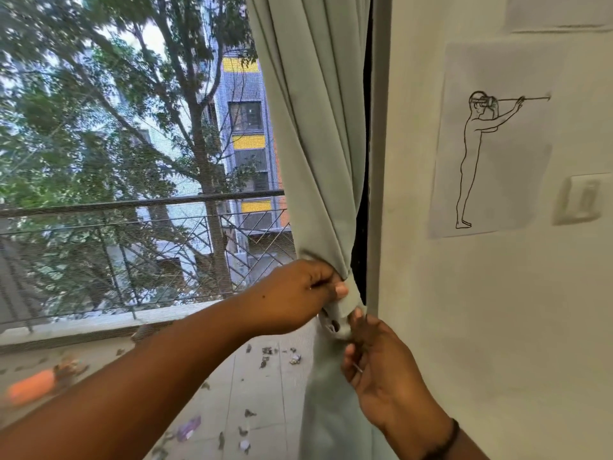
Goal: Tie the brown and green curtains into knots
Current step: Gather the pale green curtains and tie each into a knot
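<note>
My left hand (300, 293) has its fingers curled tight round the gathered green curtain (311, 127), thumb pressed flat on a soft rolled fold of the cloth. Just below, my right hand (378, 370) pinches the lower part of the same bunch, fingertips narrow on the fabric where a few round eyelets show in a pale band. A dark band (444, 441) circles my right wrist. The curtain is one matte, smooth panel, falling in long vertical pleats from the top of the view, between the window and the wall. Above my hands the pleats narrow into the bunch; below, the cloth hangs loose. On the white wall (464, 327) hangs one sheet with a line drawing (491, 141), beside one pale rectangular switch (580, 199). Outside, a metal railing (139, 207) crosses one tree's trunk.
</note>
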Tool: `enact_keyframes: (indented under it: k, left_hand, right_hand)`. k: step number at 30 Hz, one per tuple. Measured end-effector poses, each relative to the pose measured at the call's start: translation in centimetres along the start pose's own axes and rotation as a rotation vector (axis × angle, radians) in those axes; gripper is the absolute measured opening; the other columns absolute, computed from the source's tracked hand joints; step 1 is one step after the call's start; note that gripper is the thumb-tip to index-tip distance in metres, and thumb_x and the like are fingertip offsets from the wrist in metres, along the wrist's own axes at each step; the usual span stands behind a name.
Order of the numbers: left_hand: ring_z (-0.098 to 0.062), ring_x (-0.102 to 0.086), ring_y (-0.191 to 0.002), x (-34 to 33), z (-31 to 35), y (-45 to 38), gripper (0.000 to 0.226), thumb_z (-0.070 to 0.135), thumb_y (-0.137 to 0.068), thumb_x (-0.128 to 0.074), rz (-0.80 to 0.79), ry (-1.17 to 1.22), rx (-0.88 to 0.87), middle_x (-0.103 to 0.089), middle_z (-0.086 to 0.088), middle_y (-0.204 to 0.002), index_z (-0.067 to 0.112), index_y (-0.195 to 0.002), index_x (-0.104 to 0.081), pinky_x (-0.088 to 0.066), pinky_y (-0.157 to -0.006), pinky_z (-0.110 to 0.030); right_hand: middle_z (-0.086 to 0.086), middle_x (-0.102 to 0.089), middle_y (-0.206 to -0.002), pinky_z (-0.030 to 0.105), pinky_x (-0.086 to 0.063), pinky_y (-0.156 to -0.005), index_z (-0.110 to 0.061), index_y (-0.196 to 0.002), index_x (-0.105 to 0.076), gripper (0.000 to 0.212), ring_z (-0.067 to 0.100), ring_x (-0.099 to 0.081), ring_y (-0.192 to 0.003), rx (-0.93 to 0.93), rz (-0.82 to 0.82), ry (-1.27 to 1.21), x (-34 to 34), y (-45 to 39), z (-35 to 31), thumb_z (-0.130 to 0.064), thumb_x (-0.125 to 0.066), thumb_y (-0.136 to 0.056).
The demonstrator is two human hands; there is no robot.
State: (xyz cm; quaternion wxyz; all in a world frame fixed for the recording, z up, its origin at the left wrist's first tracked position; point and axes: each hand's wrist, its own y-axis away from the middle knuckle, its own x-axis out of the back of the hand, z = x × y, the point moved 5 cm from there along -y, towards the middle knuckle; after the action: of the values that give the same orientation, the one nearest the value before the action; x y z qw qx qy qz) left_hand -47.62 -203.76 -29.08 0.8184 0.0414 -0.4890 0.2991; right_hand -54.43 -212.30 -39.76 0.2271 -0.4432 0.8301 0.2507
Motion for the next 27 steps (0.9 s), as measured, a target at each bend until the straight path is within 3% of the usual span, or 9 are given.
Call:
enact_keyframes:
  k: [4, 9, 11, 13, 15, 19, 22, 24, 27]
  left_hand:
    - [0.000, -0.050, -0.058, -0.2, -1.2, 0.8, 0.021, 0.035, -0.090, -0.058, 0.088, 0.125, -0.030, -0.058, 0.012, -0.062, 0.028, -0.071, -0.062, -0.041, -0.061, -0.022]
    - [-0.022, -0.050, -0.090, -0.3, -1.3, 1.8, 0.020, 0.063, -0.076, -0.043, 0.222, 0.079, -0.074, -0.053, 0.022, -0.082, 0.052, -0.070, -0.058, -0.042, -0.087, -0.045]
    - [-0.021, -0.048, -0.094, -0.1, -1.0, 2.2, 0.020, 0.066, -0.075, -0.040, 0.232, 0.044, -0.071, -0.051, 0.022, -0.086, 0.055, -0.070, -0.057, -0.038, -0.091, -0.047]
    - [-0.016, -0.045, -0.097, 0.0, -0.8, 2.5, 0.021, 0.069, -0.071, -0.038, 0.207, 0.015, -0.047, -0.052, 0.024, -0.091, 0.057, -0.070, -0.055, -0.035, -0.094, -0.044]
    - [-0.013, -0.041, -0.101, 0.2, -0.5, 2.8, 0.017, 0.069, -0.072, -0.044, 0.159, -0.088, -0.008, -0.054, 0.025, -0.100, 0.058, -0.076, -0.057, -0.031, -0.095, -0.038]
    - [-0.016, -0.040, -0.111, 0.5, -0.5, 3.9, 0.026, 0.047, -0.088, -0.057, 0.067, -0.282, 0.062, -0.051, 0.020, -0.109, 0.041, -0.113, -0.064, -0.030, -0.102, -0.037]
    - [-0.018, -0.048, -0.107, 1.3, -0.3, 4.1, 0.019, 0.049, -0.087, -0.056, -0.004, -0.339, 0.087, -0.055, 0.018, -0.095, 0.039, -0.097, -0.069, -0.035, -0.098, -0.038]
    - [-0.010, -0.055, -0.086, 2.0, -0.7, 4.4, 0.018, 0.047, -0.086, -0.060, -0.042, -0.248, 0.143, -0.060, 0.014, -0.077, 0.034, -0.078, -0.069, -0.042, -0.082, -0.029]
    - [-0.010, -0.051, -0.061, 2.7, -1.5, 4.8, 0.022, 0.046, -0.085, -0.063, -0.035, -0.043, 0.191, -0.066, 0.000, -0.069, 0.030, -0.072, -0.072, -0.043, -0.064, -0.027]
  right_hand:
    - [-0.004, -0.059, -0.054, 0.012, -0.039, -0.038, -0.018, -0.084, -0.068, 0.007, 0.003, -0.044, -0.043, -0.095, -0.062, -0.021, -0.8, -0.3, 0.3, -0.013, -0.064, -0.085]
    - [-0.002, -0.056, -0.052, 0.012, -0.034, -0.033, -0.012, -0.077, -0.069, 0.025, 0.002, -0.043, -0.034, -0.131, -0.305, -0.228, -1.6, -1.1, 0.2, -0.017, -0.084, -0.056]
    - [-0.001, -0.057, -0.054, 0.013, -0.035, -0.032, -0.012, -0.073, -0.074, 0.045, 0.003, -0.045, -0.036, -0.110, -0.455, -0.222, -1.6, -1.3, -0.3, -0.016, -0.095, -0.034]
    - [-0.001, -0.057, -0.057, 0.014, -0.035, -0.032, -0.014, -0.074, -0.075, 0.047, 0.004, -0.045, -0.037, -0.102, -0.540, -0.166, -1.5, -1.4, -0.5, -0.013, -0.095, -0.031]
    - [0.001, -0.056, -0.058, 0.014, -0.034, -0.031, -0.015, -0.080, -0.075, 0.035, 0.005, -0.043, -0.036, -0.112, -0.505, -0.078, -1.5, -1.6, -0.4, -0.010, -0.087, -0.047]
    - [0.006, -0.057, -0.063, 0.014, -0.029, -0.033, -0.017, -0.090, -0.075, 0.018, 0.008, -0.038, -0.036, -0.045, -0.337, 0.153, -2.2, -2.3, -0.1, -0.010, -0.062, -0.080]
    - [0.006, -0.057, -0.057, 0.019, -0.030, -0.037, -0.010, -0.091, -0.071, 0.013, 0.011, -0.039, -0.036, 0.083, -0.242, 0.362, -2.8, -2.6, -0.9, -0.012, -0.059, -0.087]
    - [0.005, -0.058, -0.054, 0.022, -0.034, -0.039, -0.002, -0.090, -0.065, 0.017, 0.015, -0.045, -0.036, 0.230, -0.188, 0.571, -2.9, -3.0, -1.7, -0.018, -0.063, -0.085]
    - [0.005, -0.057, -0.063, 0.023, -0.039, -0.042, -0.009, -0.086, -0.053, 0.027, 0.019, -0.050, -0.051, 0.438, -0.169, 0.771, -2.8, -3.5, -2.9, -0.023, -0.074, -0.076]
